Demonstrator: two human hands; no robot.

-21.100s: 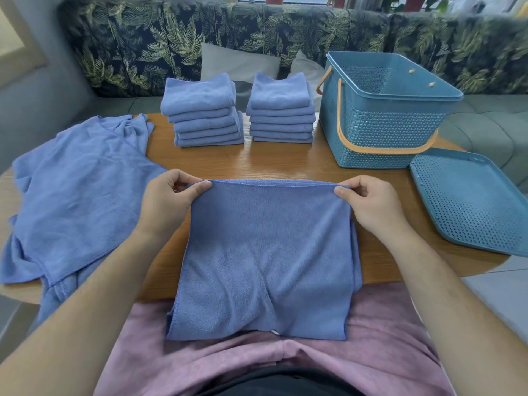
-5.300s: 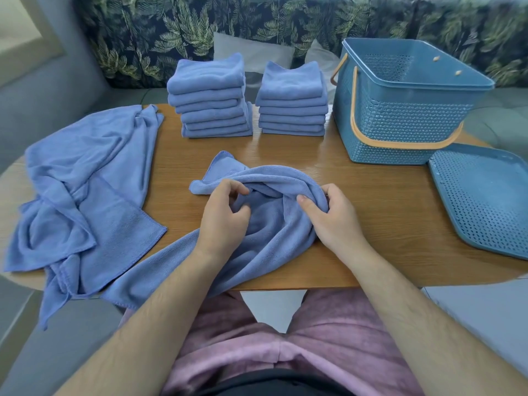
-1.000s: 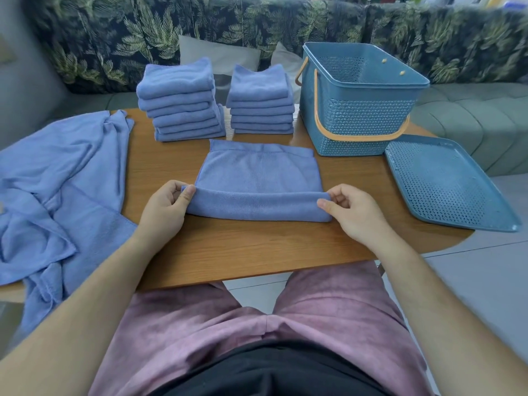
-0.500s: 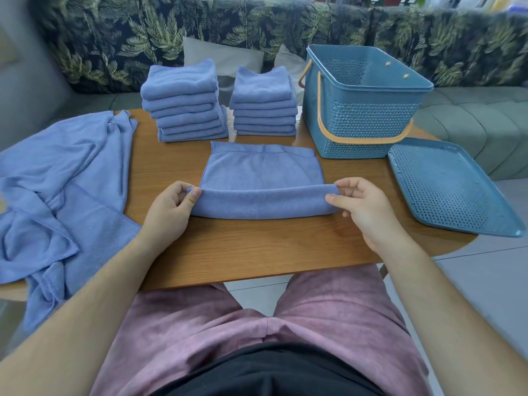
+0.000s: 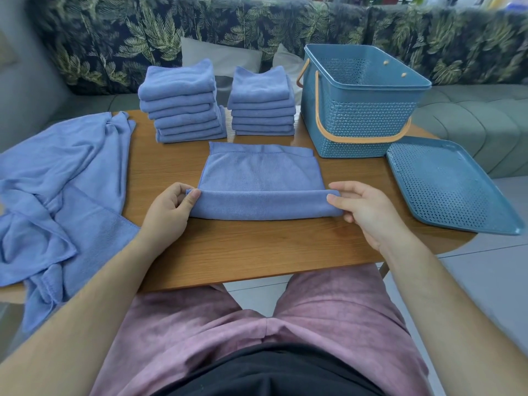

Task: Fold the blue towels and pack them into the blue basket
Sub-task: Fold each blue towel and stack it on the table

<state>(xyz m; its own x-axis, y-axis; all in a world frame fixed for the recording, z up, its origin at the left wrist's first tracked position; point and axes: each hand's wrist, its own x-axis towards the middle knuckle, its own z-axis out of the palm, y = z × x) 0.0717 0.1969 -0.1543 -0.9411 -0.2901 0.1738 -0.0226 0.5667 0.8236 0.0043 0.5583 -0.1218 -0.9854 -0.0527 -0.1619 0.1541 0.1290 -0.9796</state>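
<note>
Pinching the two ends of a lifted near edge, a person's left hand (image 5: 168, 212) and right hand (image 5: 368, 212) held a blue towel (image 5: 263, 172) on the wooden table (image 5: 257, 247) in front of them, thumb and fingers of each hand closed on the cloth. The towel, a loose bunch in the hands some five seconds earlier, now lay spread flat and square, its near edge rolled up and ready to travel toward the far hem. That pointed to a fold under way, with the half-fold likely the next thing to land. Just beyond the towel stood two folded stacks (image 5: 183, 104) side by side at the table's far edge, the left one slightly taller and less even. To the right of the stacks sat the blue basket (image 5: 363, 118), open, its tan handle dropped against the front wall; no towel showed in the part of its interior on view. Its perforated lid (image 5: 445, 184) lay flat just beside it at the table's right end. A heap of unfolded towels (image 5: 57, 181) draped over the left end, so folding remained unfinished and packing, by all appearances, had not begun.
</note>
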